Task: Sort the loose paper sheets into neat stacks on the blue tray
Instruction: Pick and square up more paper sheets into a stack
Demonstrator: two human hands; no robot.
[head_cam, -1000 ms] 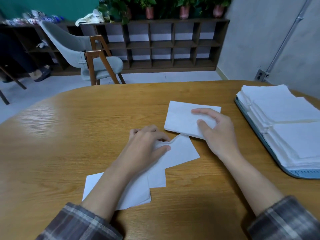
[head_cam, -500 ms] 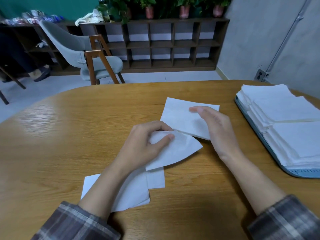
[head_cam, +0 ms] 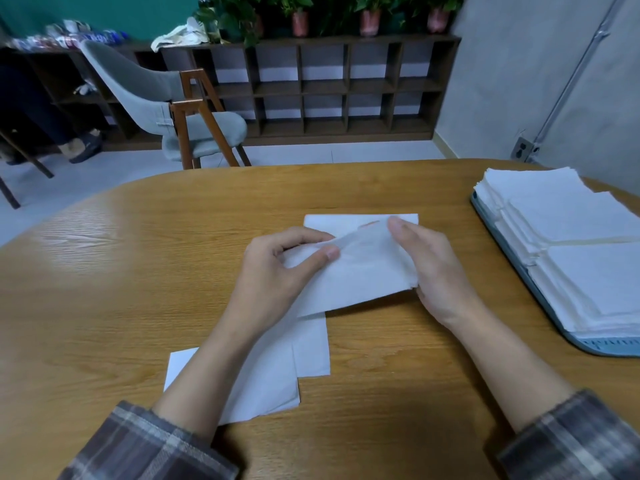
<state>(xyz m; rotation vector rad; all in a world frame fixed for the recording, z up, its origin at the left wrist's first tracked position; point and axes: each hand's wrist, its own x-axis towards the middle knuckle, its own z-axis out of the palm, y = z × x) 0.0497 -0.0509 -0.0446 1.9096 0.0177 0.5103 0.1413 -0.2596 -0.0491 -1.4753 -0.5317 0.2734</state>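
My left hand [head_cam: 277, 268] pinches a thin white sheet [head_cam: 360, 278] between thumb and fingers and holds it lifted over the table's middle. My right hand [head_cam: 429, 268] grips a small stack of sheets [head_cam: 346, 220] that lies under the lifted sheet; only its far edge shows. More loose sheets [head_cam: 277, 375] lie on the table under my left forearm. The blue tray [head_cam: 519, 268] stands at the right edge, carrying neat white stacks [head_cam: 571, 230].
The wooden table [head_cam: 138, 271] has a rounded far edge. Beyond it stand a grey chair [head_cam: 166, 109] and a low dark shelf unit [head_cam: 329, 88] with potted plants on top. A person's legs show at far left.
My left hand lifted one sheet off the loose pile and carried it up and right over the stack in my right hand. My right hand turned to take hold of the stack's side.
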